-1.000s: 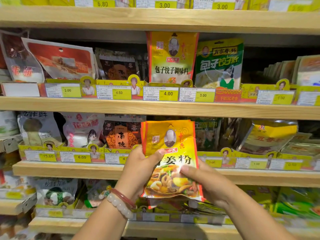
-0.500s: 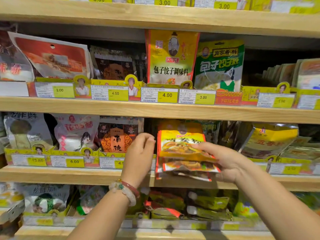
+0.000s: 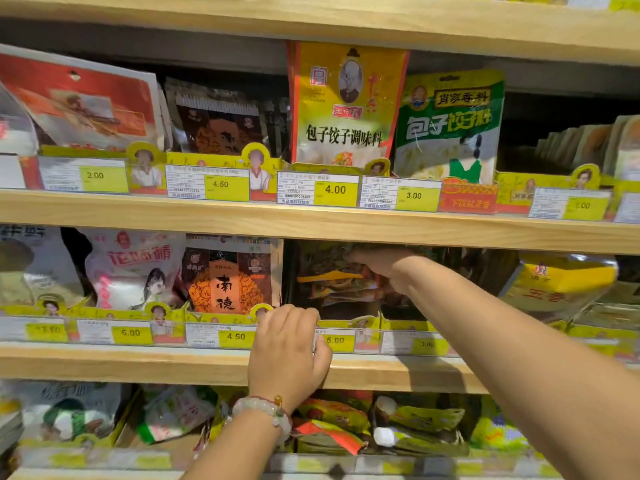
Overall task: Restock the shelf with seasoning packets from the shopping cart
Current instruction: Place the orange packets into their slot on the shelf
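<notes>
Seasoning packets (image 3: pixel 337 284), a thin stack with yellow and orange edges, sit deep in the dark slot of the middle shelf (image 3: pixel 138 367), behind the price tag (image 3: pixel 335 340) reading 5.00. The right hand (image 3: pixel 382 268) reaches into that slot and lies over the stack's upper right corner; its fingers disappear into shadow under the shelf board above, so whether they pinch the packets or only push them cannot be told. The print on the packets is too dim and blurred to read.

The left hand (image 3: pixel 289 351) rests at the front of the same shelf with its fingers curled over the yellow display rail (image 3: pixel 221 318) (the fingertips are hidden behind the rail's edge), and it covers the left end of the 5.00 tag. A beaded bracelet (image 3: pixel 266 408) circles that wrist.

Just left of the slot stands an orange-and-brown packet (image 3: pixel 228 282), upright and readable. To the right, a yellow pouch (image 3: pixel 561 285) leans back, partly cut by the forearm. On the shelf above, a tall yellow packet (image 3: pixel 346 105) stands beside a green one (image 3: pixel 450 126). Bags on the bottom shelf are blurred, and the cart is out of view.
</notes>
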